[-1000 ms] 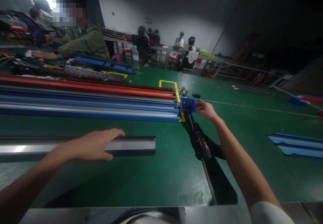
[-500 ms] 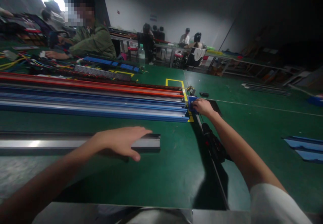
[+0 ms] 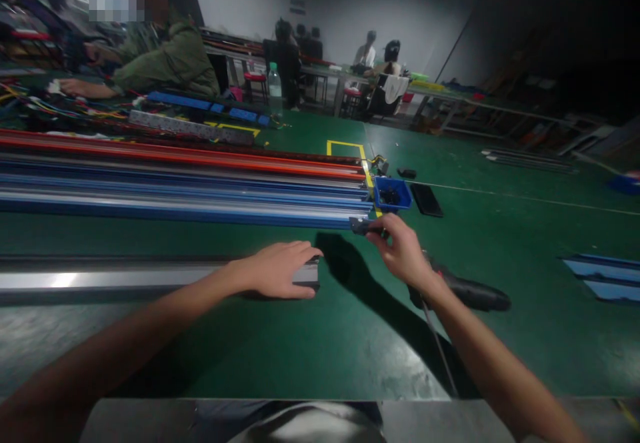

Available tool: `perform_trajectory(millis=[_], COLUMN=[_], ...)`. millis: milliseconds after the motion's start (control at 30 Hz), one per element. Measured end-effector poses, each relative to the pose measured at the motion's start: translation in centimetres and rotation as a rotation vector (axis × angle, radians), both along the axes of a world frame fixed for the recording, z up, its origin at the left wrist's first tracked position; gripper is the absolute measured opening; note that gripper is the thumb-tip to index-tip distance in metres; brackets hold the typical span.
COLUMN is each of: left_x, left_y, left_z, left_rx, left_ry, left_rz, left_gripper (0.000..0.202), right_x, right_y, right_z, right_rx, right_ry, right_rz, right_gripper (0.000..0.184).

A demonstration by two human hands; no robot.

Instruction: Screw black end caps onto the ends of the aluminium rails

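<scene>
My left hand point(image 3: 283, 270) lies over the right end of a long silver metal profile point(image 3: 150, 275) with dark edges, fingers on its far side and thumb on its near side. In my right hand point(image 3: 403, 250) a small dark flat piece, perhaps an end cap point(image 3: 360, 225), is pinched between thumb and fingers. It is held in the air, to the right of the profile's end and in front of the blue profiles point(image 3: 240, 213). A blue bin point(image 3: 404, 203) with small black parts stands just behind that hand. A black power tool point(image 3: 475, 292) lies beside my right wrist.
Orange profiles point(image 3: 250, 163) lie behind the blue ones. A black phone-like slab point(image 3: 427, 200) rests right of the bin. Blue strips point(image 3: 607, 276) lie at the far right. A co-worker in a green jacket point(image 3: 170, 60) sits across the table, near wires and a bottle point(image 3: 275, 86).
My right hand has come out of the blue bin, toward me, with the small dark piece. My left hand has slid right to the profile's end and closed over it.
</scene>
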State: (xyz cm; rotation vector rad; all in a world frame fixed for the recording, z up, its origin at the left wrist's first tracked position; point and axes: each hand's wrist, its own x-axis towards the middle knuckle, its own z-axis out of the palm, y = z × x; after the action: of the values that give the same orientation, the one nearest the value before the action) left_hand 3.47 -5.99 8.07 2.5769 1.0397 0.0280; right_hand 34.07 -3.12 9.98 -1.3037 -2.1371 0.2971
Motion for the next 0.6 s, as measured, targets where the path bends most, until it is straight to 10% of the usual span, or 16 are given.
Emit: perform_trajectory(millis=[267,600], left_x=[0.1,0.0], left_y=[-0.1,0.0], left_z=[0.0,-0.3], left_rx=[-0.001,-0.008], left_ry=[-0.016,0.001], left_rz=[-0.005,0.002], left_gripper=[0.076,0.079], right_x=[-3.6,-2.0], right_y=[-1.0,-0.7], right_z=[-6.2,-8.1], right_rx=[-0.624,-0.626], right_ry=[0.773,0.782], right_rz=[-0.015,-0.016], right_gripper=[0.037,0.047])
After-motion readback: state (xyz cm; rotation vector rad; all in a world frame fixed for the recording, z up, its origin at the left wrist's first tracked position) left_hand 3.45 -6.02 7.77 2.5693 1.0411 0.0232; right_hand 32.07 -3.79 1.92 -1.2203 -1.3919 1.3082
